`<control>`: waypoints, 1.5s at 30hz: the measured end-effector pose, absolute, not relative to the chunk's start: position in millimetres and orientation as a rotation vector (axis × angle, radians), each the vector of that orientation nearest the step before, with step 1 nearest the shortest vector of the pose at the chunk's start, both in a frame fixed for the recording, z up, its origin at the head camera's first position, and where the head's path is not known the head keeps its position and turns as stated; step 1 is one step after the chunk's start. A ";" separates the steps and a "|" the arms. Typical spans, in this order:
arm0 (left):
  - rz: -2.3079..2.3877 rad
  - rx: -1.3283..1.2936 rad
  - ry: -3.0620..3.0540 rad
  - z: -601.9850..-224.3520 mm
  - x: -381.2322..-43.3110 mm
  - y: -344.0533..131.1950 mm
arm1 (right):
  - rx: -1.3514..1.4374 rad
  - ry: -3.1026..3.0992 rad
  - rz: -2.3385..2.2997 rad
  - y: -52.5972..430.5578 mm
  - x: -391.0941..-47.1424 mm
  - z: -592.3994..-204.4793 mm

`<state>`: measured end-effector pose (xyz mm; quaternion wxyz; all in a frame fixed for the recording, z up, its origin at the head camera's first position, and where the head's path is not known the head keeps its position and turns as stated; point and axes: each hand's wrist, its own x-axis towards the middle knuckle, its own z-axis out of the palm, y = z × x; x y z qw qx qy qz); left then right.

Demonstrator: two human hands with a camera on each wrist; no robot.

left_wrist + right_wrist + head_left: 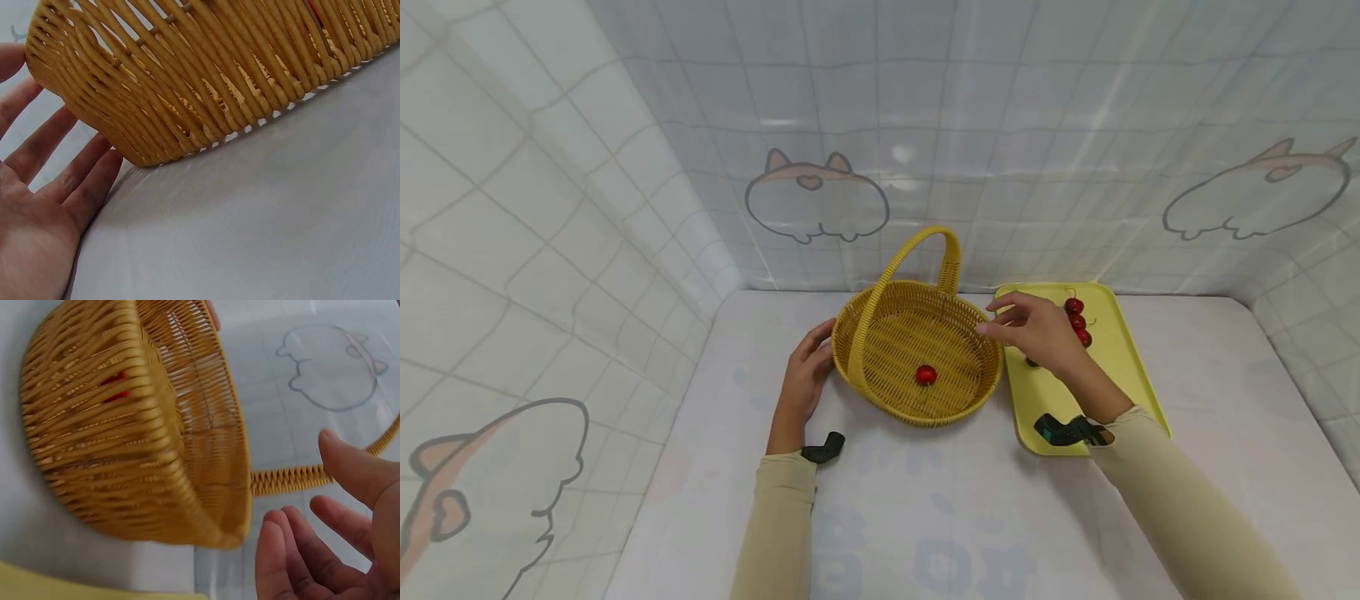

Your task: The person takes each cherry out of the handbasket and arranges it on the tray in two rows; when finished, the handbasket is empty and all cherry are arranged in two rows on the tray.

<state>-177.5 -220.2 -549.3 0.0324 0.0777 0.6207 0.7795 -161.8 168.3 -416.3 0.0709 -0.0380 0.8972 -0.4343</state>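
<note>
A yellow woven basket (910,333) with a tall arched handle stands on the white table. Inside it, on the woven floor, lies one red cherry (926,375). My left hand (805,375) touches the basket's left side; the left wrist view shows its fingers (50,140) stretched out against the weave. By the basket's right rim hovers my right hand (1041,332). In the right wrist view its thumb and fingers are spread apart near the handle (294,481), with nothing between them. Part of the yellow tray lies beneath this hand.
Right of the basket is a yellow tray (1120,392). Several red cherries (1077,322) with stems lie in its upper part, and a dark one is partly hidden by the right hand. White tiled-pattern sheeting (1000,125) rises behind the table and along both sides.
</note>
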 end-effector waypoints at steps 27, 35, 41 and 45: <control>2.407 0.212 1.889 -548.7 -177.1 -219.8 | -0.699 2.323 -0.813 97.6 -215.6 -409.0; 2.394 0.207 1.908 -547.1 -177.3 -219.7 | -0.677 2.224 -0.714 87.1 -225.2 -418.5; 2.385 0.186 1.914 -547.3 -178.1 -220.3 | -0.598 2.162 -0.654 81.8 -228.8 -423.3; 2.384 0.179 1.913 -546.6 -178.3 -220.3 | -0.535 2.130 -0.631 78.7 -229.4 -426.8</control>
